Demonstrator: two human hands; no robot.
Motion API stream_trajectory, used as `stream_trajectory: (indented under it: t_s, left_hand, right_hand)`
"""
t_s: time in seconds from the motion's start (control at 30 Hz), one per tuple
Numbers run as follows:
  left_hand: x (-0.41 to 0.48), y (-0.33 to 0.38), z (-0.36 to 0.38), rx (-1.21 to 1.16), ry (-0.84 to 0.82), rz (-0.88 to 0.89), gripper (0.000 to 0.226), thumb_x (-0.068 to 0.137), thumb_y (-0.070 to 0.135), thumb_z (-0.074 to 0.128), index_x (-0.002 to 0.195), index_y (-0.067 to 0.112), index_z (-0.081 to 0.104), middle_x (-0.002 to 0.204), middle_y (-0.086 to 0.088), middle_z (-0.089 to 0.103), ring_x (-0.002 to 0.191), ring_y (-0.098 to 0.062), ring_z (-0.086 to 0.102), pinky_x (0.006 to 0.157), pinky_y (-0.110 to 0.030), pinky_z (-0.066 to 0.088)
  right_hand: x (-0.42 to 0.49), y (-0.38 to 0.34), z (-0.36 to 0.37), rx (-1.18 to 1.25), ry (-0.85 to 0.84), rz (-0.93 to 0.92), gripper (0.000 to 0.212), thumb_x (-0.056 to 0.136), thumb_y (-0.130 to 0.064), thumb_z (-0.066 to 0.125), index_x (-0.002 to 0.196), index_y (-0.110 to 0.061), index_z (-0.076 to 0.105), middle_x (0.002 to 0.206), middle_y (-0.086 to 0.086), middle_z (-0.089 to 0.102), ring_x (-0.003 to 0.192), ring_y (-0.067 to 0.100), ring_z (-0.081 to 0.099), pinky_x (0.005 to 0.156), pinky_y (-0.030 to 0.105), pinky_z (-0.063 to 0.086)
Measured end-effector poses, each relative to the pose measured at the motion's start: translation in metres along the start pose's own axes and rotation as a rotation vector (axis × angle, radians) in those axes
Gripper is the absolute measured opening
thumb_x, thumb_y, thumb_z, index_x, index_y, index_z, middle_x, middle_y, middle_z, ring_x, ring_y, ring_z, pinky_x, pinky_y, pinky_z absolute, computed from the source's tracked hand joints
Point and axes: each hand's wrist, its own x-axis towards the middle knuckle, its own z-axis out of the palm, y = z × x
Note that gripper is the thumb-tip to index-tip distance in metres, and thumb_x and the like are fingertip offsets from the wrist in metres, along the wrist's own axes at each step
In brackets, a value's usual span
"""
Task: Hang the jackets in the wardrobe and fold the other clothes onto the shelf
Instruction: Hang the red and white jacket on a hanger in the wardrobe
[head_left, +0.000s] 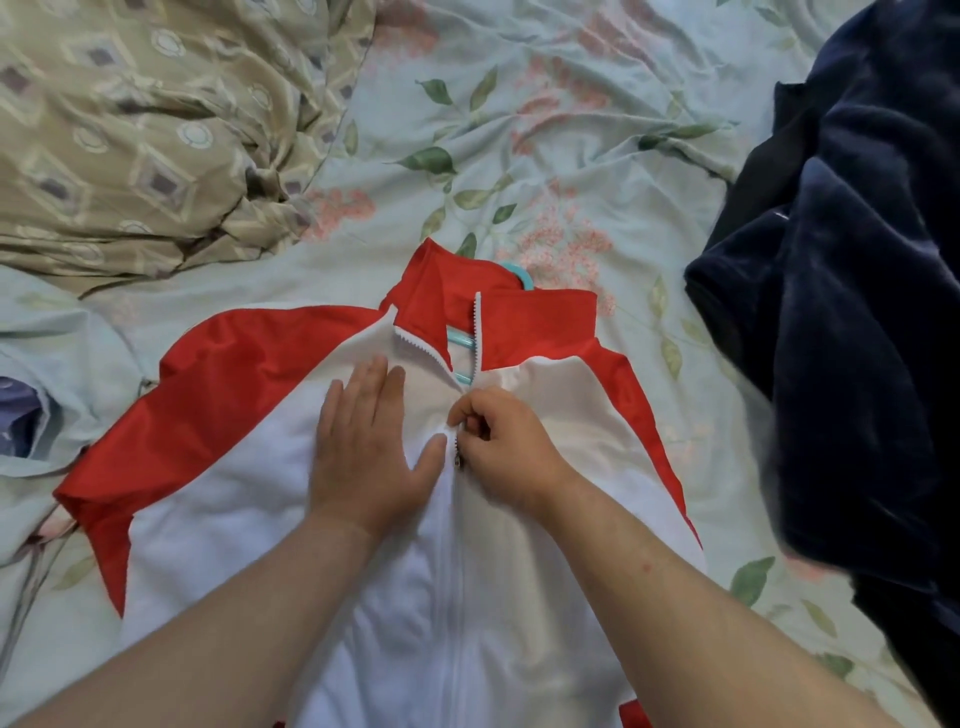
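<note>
Rumpled pale-green bedsheet (519, 130), printed with leaves and pink blossoms, spreads under everything. A beige, diamond-patterned quilt (130, 130) is bunched at the far left, and a heap of navy, velvety cloth (857, 312) is piled along the right edge.

Right in front of me the red-and-white jacket (234, 519) lies front-up on the sheet: soft, matte white chest panels, with slick, shiny red shoulders, sleeves and stand-up collar. A turquoise plastic hanger (462, 340) sits inside it, its hook poking out behind the collar and its neck showing in the open V of the zip.

My left hand (363, 441) lies flat on the white panel to my left, fingers straight and together, thumb stretched toward the zip, pressing the cloth down. My right hand (504, 447) is curled tight, thumb and forefinger pinching the small dark zipper pull (459, 453) at mid-chest. Below the pull the teeth are joined in a straight line; above it they part toward the collar.

A crumpled pale blue garment (62, 364) lies by the red sleeve on the left.
</note>
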Motion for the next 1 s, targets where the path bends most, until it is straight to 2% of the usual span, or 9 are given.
stream_trajectory:
  t_s: [0.07,0.23,0.33,0.43,0.53,0.6,0.73,0.9,1.0]
  left_hand:
    - [0.003,-0.007,0.009,0.079,-0.060,0.022,0.086,0.083,0.054,0.035,0.147,-0.003,0.038,0.155,-0.022,0.033,0.145,-0.034,0.030,0.121,-0.046,0.010]
    - [0.006,-0.012,0.022,0.134,-0.046,0.025,0.096,0.082,0.064,0.037,0.151,-0.002,0.029,0.159,-0.019,0.027,0.147,-0.031,0.025,0.123,-0.041,0.000]
    - [0.008,-0.013,0.026,0.146,-0.052,0.024,0.101,0.078,0.068,0.040,0.149,-0.004,0.033,0.156,-0.022,0.032,0.145,-0.031,0.025,0.123,-0.042,0.000]
    - [0.009,-0.014,0.027,0.168,-0.072,0.021,0.105,0.075,0.071,0.042,0.147,-0.005,0.035,0.153,-0.024,0.036,0.144,-0.032,0.027,0.123,-0.043,0.000]
    - [0.009,-0.015,0.028,0.173,-0.070,0.028,0.106,0.075,0.072,0.044,0.149,-0.004,0.032,0.153,-0.023,0.035,0.145,-0.033,0.027,0.123,-0.044,0.001]
    - [0.010,-0.016,0.029,0.167,-0.063,0.035,0.103,0.075,0.067,0.045,0.148,-0.005,0.033,0.152,-0.024,0.036,0.145,-0.034,0.027,0.123,-0.045,0.002]
    - [0.010,-0.018,0.027,0.150,-0.060,0.057,0.093,0.078,0.055,0.043,0.148,-0.005,0.033,0.153,-0.025,0.036,0.145,-0.034,0.025,0.123,-0.046,0.003]
    - [0.010,-0.018,0.026,0.167,-0.067,0.065,0.089,0.079,0.050,0.042,0.147,-0.006,0.034,0.152,-0.025,0.036,0.146,-0.032,0.022,0.123,-0.045,0.002]
    - [0.011,-0.018,0.026,0.172,-0.077,0.060,0.090,0.078,0.050,0.042,0.148,-0.006,0.033,0.153,-0.025,0.035,0.146,-0.032,0.021,0.123,-0.045,0.002]
  right_hand:
    - [-0.001,0.002,0.000,-0.009,-0.008,-0.026,0.025,0.078,0.003,0.059,0.094,-0.014,0.067,0.080,-0.008,0.049,0.072,0.001,0.048,0.066,0.007,0.035]
    - [-0.006,0.007,-0.001,-0.112,0.040,-0.118,0.029,0.082,-0.008,0.068,0.110,-0.016,0.063,0.098,-0.011,0.055,0.082,0.001,0.046,0.078,0.003,0.033]
    - [-0.008,0.009,-0.003,-0.221,0.045,-0.104,0.022,0.083,-0.013,0.068,0.104,-0.019,0.066,0.100,-0.006,0.065,0.092,0.010,0.056,0.076,0.006,0.035]
    - [-0.005,0.009,-0.005,-0.190,-0.031,-0.030,0.022,0.085,-0.015,0.069,0.106,-0.024,0.067,0.094,-0.013,0.059,0.090,0.007,0.054,0.074,0.005,0.035]
    - [0.001,0.006,-0.010,-0.273,-0.137,-0.056,0.023,0.086,-0.018,0.068,0.108,-0.026,0.067,0.100,-0.009,0.057,0.096,0.012,0.051,0.082,0.017,0.038]
    - [0.002,0.006,-0.015,-0.284,-0.172,-0.078,0.020,0.085,-0.017,0.069,0.103,-0.025,0.067,0.097,-0.011,0.053,0.093,0.013,0.048,0.079,0.018,0.036]
    - [-0.001,0.008,-0.015,-0.281,-0.174,-0.083,0.014,0.084,-0.021,0.074,0.095,-0.025,0.067,0.094,-0.014,0.046,0.097,0.014,0.047,0.078,0.017,0.033]
    - [-0.006,0.011,-0.012,-0.301,-0.207,-0.102,0.031,0.072,-0.037,0.084,0.092,-0.028,0.062,0.096,-0.015,0.041,0.093,0.007,0.033,0.078,0.017,0.033]
    - [-0.007,0.011,-0.009,-0.315,-0.140,-0.123,0.024,0.076,-0.031,0.083,0.088,-0.025,0.063,0.095,-0.012,0.045,0.089,0.008,0.034,0.078,0.020,0.036]
